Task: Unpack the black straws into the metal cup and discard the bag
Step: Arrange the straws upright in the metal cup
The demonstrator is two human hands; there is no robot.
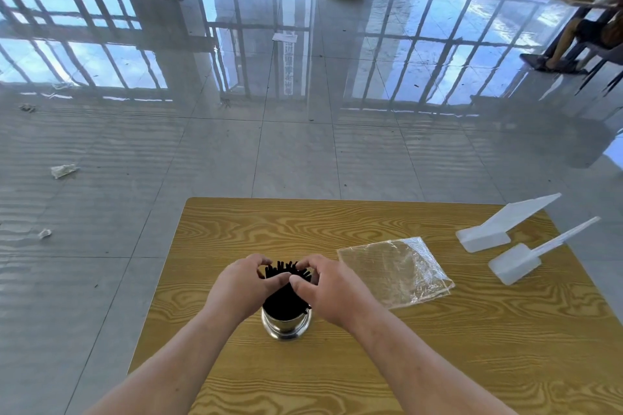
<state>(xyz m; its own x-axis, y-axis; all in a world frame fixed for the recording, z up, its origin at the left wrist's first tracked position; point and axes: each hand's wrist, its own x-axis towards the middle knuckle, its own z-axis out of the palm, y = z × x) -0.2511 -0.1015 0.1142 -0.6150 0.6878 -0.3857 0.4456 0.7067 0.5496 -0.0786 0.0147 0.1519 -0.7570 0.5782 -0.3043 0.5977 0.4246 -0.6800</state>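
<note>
At the middle of the wooden table, a bundle of black straws stands upright in the metal cup, their tops fanning out well above its rim. The left hand and the right hand close in on the bundle from either side, fingers curled round the upper part of the straws and both thumbs meeting on the near side, so the straws are held between the two hands. The cup stands on its base on the tabletop, below the wrists. Just to the right of the right hand lies the clear plastic bag, flat and crinkled, apart from the cup. Farther right, near the table's edge, sit two white plastic stands, side by side. Beyond the table the glossy tiled floor carries a few paper scraps on the left, and a seated person shows partly at the far right corner
</note>
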